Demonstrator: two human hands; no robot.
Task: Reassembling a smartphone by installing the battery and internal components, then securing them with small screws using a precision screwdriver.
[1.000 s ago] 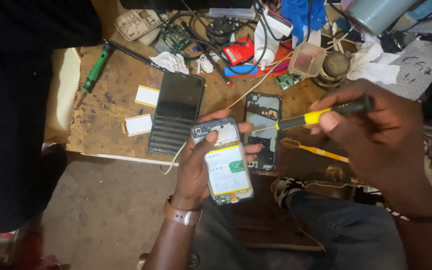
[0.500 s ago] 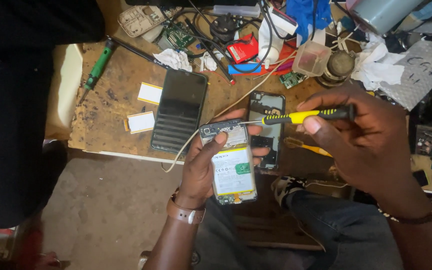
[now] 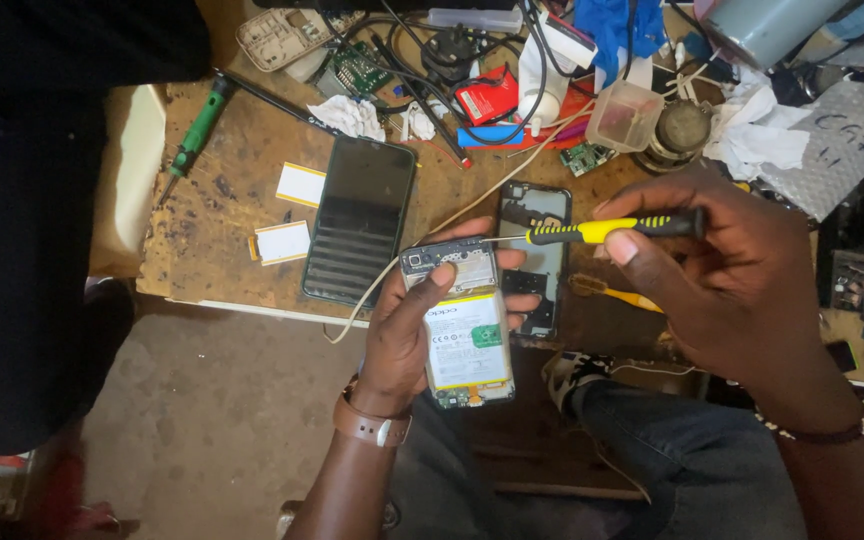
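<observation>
Workbench (image 3: 242, 210): we see a worn wooden top, it fills the far half of the scene and carries many cables and small parts.
Dark phone (image 3: 360, 232): it lies flat on the workbench, screen side up, to the left of our hands; two small white cards are just beside it on the left.
Right hand (image 3: 727, 270): we close it around the handle of the screwdriver, thumb and fingers pressing it from both sides.
Left hand (image 3: 414, 330): we hold the opened phone from the left side and from below, the thumb lies over its upper part and the fingers come around its right edge.
Opened phone (image 3: 464, 325): it is in the left hand, in front of the near edge of the workbench, back cover off, with the pale battery and the circuit board showing.
Back cover (image 3: 534, 260): a dark frame, it lies on the workbench just right of the opened phone.
Screwdriver (image 3: 602, 230): yellow and black handle, held almost level; its thin metal tip touches the upper part of the opened phone.
Green screwdriver (image 3: 195, 135): it lies at the far left of the workbench, well apart from both hands.
</observation>
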